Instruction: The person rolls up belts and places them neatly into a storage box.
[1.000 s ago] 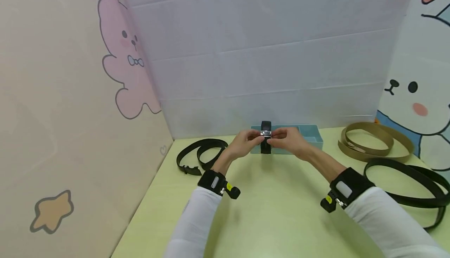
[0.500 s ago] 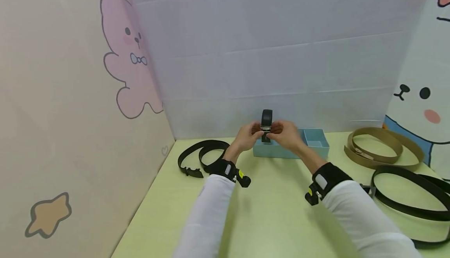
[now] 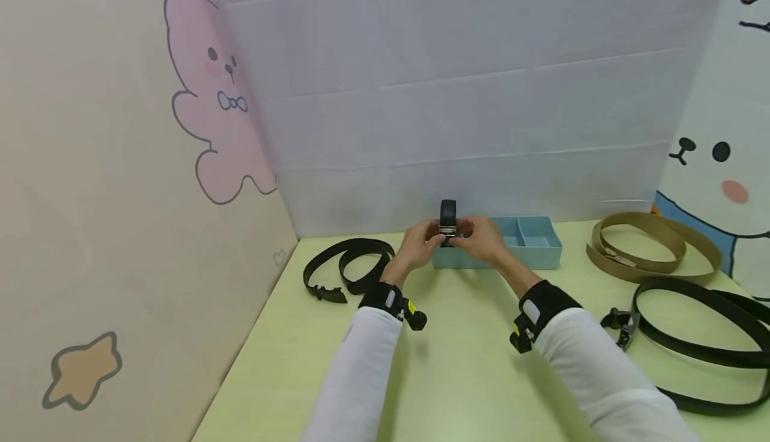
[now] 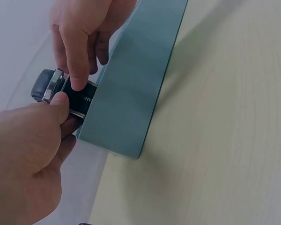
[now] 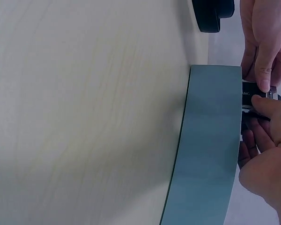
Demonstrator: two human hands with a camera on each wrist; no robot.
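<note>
Over the yellow-green table (image 3: 469, 375), hands (image 3: 414, 247) (image 3: 483, 239) pinch a black belt (image 3: 448, 212).

Soft, even light fills the head view, leaving a faint sheen on the pale yellow-green worktop (image 3: 469, 388) and blurred-edged shadows beside the white fabric sleeves (image 3: 355, 375). Both wrist views look dimmer and greyer, with broad diffuse shadows near the blue-green rectangular box (image 4: 126, 89). A silver metal buckle (image 4: 53, 86) catches small highlights.
</note>
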